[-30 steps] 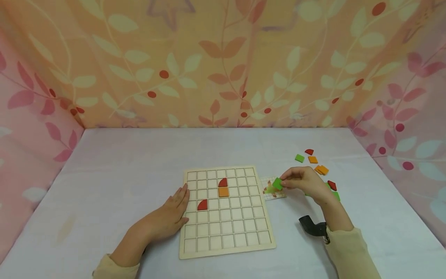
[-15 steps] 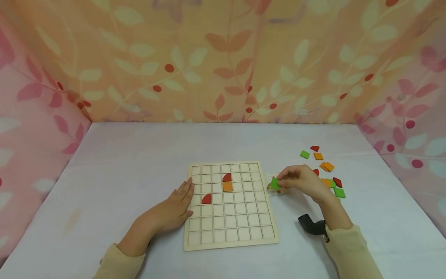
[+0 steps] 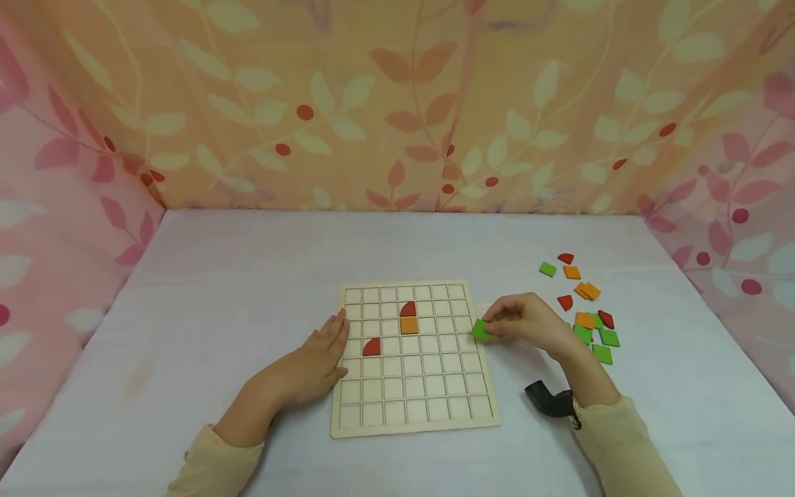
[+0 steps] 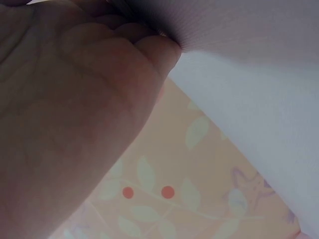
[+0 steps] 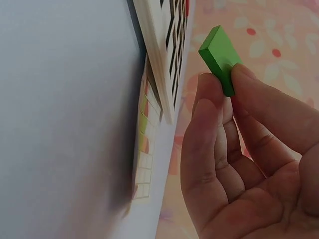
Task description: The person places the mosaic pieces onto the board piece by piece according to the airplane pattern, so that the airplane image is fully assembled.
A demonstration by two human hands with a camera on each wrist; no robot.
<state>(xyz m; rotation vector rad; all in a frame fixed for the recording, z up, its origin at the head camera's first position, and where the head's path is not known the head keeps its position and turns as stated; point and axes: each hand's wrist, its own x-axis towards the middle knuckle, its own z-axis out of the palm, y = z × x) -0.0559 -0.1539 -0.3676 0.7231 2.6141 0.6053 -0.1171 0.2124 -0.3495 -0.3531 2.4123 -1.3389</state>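
A green square tile [image 5: 219,55] is pinched between the thumb and fingertips of my right hand [image 3: 524,326], above the right edge of the wooden grid board [image 3: 405,426]. My left hand [image 3: 310,362] lies with straight fingers against the board's left edge. In the grid sit an orange square tile [image 3: 408,325], a red quarter-round tile [image 3: 408,310] directly behind it, and another red quarter-round tile [image 3: 371,347] to the front left. A printed pattern card [image 5: 144,164] pokes out from under the board's right side, mostly hidden by my right hand in the head view.
Loose green, orange and red tiles lie scattered right of my right hand, among them a green tile [image 3: 602,354], an orange tile [image 3: 572,273] and a red tile [image 3: 566,258]. A black curved object [image 3: 549,400] shows at the right wrist. Patterned cloth [image 3: 397,103] walls the table's back.
My right hand has moved left with the green tile, from over the pattern card to the board's right edge. My left hand stays at the board. The head view has tilted slightly.
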